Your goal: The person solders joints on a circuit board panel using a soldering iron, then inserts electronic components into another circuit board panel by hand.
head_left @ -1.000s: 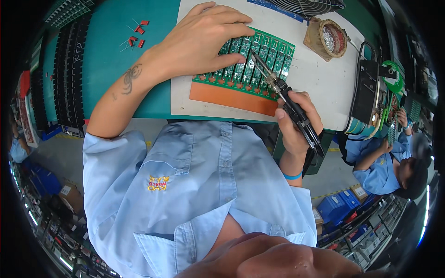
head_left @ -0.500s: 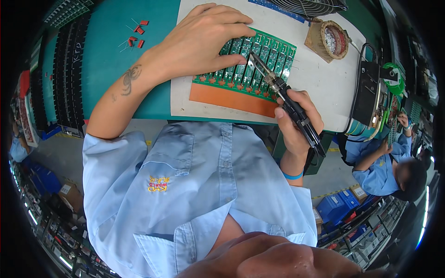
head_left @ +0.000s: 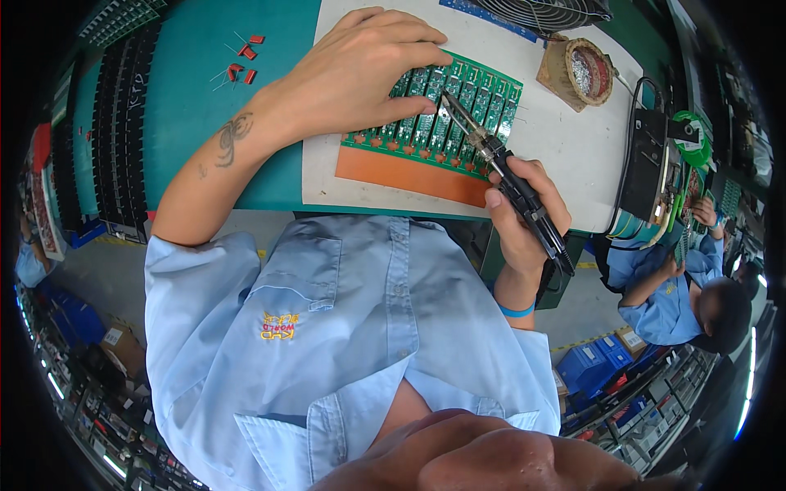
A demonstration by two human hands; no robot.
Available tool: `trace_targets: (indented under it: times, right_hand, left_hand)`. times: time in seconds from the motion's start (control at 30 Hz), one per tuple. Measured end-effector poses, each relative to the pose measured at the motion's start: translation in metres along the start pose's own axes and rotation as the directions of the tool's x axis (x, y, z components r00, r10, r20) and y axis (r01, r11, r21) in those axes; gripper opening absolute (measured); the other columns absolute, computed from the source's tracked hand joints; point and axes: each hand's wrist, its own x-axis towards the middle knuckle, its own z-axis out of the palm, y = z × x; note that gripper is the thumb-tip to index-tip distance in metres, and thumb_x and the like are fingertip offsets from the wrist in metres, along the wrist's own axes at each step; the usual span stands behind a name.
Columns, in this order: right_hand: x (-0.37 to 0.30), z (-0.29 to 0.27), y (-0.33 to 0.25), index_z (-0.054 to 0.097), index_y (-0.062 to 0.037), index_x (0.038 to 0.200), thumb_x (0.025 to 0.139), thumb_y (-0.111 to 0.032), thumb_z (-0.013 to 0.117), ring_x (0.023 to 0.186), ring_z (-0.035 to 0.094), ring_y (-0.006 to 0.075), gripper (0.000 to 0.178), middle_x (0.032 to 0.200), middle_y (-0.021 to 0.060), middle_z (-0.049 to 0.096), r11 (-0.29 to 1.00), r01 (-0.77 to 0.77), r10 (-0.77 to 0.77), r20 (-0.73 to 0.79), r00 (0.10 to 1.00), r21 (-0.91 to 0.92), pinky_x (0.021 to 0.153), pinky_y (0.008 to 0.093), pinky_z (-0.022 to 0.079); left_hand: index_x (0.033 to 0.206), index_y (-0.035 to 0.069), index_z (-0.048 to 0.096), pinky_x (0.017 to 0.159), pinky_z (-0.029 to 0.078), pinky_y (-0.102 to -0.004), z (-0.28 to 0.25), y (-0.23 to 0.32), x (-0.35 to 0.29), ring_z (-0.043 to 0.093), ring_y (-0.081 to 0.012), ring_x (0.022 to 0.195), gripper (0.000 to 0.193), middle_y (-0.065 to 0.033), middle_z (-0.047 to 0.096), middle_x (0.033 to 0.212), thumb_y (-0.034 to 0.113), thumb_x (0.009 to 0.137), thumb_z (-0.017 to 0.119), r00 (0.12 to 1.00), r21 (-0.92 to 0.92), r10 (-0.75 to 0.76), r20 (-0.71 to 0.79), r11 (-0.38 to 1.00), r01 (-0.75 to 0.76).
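A green circuit board panel [head_left: 483,92], divided into several narrow strips, lies on a white sheet with an orange-brown strip [head_left: 409,176] along its near edge. My left hand [head_left: 372,69] rests over the panel's left part. Its fingers are stretched toward the far edge, the thumb apart and touching the strips. In my right hand [head_left: 528,209] is a black-handled soldering iron [head_left: 524,192], held from the near right. The iron's slim metal tip points far-left and reaches the middle of the panel, close to my left thumb. What lies under my left palm is hidden.
Red components with wire leads [head_left: 246,53] lie on the green mat [head_left: 196,123] at left. Beyond them stands a black slotted rack [head_left: 123,123]. A round pot of silvery material [head_left: 589,72], a fan grille [head_left: 540,10] and a black device [head_left: 645,164] stand right. A co-worker [head_left: 667,286] sits far right.
My hands, the soldering iron and the panel look almost unmoved. The co-worker at right has shifted slightly, with hands and board a little lower.
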Motion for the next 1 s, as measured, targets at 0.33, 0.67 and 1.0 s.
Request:
trace_targets:
  times: [0.33, 0.67, 1.0]
  right_hand:
    - [-0.006, -0.003, -0.005, 0.072, 0.0026, 0.113, 0.074, 0.001, 0.079, 0.08, 0.063, 0.022, 0.04, 0.092, 0.0132, 0.07, 0.996, -0.04, 0.042, -0.021, 0.999, 0.074, 0.075, 0.0302, 0.05]
    - [0.002, 0.005, 0.003, 0.072, 0.0028, 0.113, 0.074, 0.001, 0.079, 0.078, 0.062, 0.0211, 0.039, 0.091, 0.0128, 0.071, 0.997, 0.03, -0.031, 0.008, 0.999, 0.065, 0.074, 0.029, 0.049]
    - [0.006, 0.007, 0.005, 0.072, 0.0027, 0.113, 0.074, 0.001, 0.079, 0.078, 0.061, 0.0206, 0.039, 0.089, 0.0125, 0.071, 0.999, 0.008, -0.009, 0.028, 1.0, 0.041, 0.073, 0.0289, 0.048]
  left_hand:
    - [0.123, 0.005, 0.066, 0.113, 0.037, -0.044, -0.003, 0.003, 0.001, 0.056, -0.0305, 0.127, 0.047, -0.0151, 0.063, 0.136, 0.028, 0.084, 0.079, 1.0, -0.01, -0.001, 0.006, 1.0, 0.001]
    - [0.125, 0.004, 0.068, 0.113, 0.039, -0.0438, -0.018, 0.001, 0.001, 0.057, -0.0307, 0.128, 0.048, -0.0147, 0.063, 0.136, 0.026, 0.083, 0.08, 0.997, 0.002, -0.025, 0.069, 1.0, 0.025]
    - [0.122, 0.003, 0.07, 0.113, 0.041, -0.0436, -0.018, 0.001, 0.0, 0.058, -0.0312, 0.128, 0.046, -0.0144, 0.064, 0.135, 0.023, 0.083, 0.081, 0.992, 0.021, -0.064, 0.104, 0.998, 0.062]
